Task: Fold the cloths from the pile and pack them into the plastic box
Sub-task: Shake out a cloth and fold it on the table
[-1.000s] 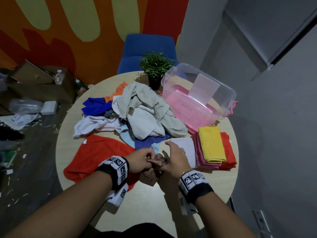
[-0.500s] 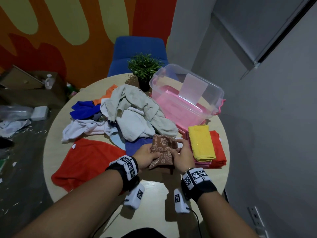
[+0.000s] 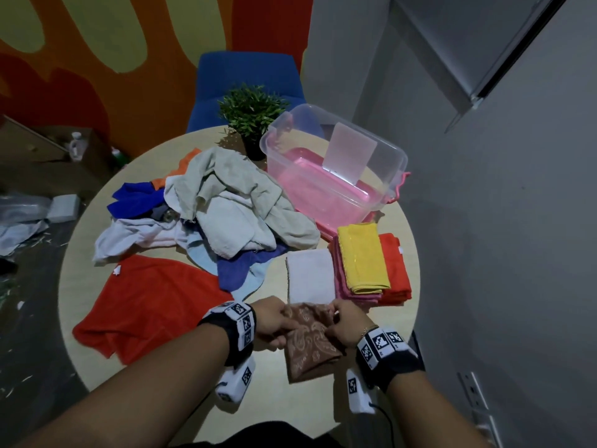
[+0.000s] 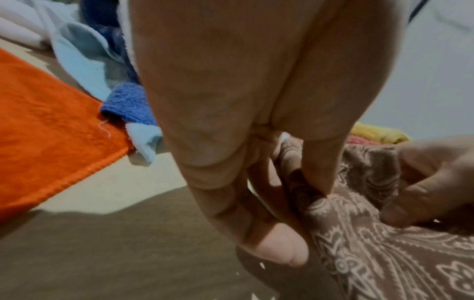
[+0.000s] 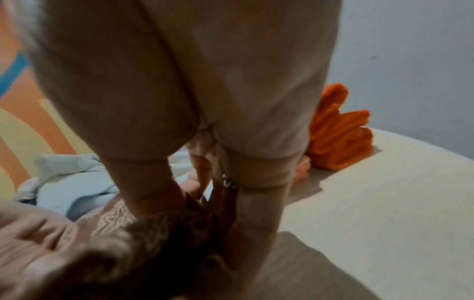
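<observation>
Lower centre of the head view: brown patterned cloth (image 3: 310,342) is now nearer the table's (image 3: 323,409) front edge than 0.5 s ago. Left hand (image 3: 274,323) and right hand (image 3: 347,323) pinch its top edge, thumbs against fingers. White folded cloth (image 3: 310,274) now uncovered just above it. Plastic box (image 3: 336,163) upper right, pile (image 3: 232,211) centre, both unchanged.
</observation>
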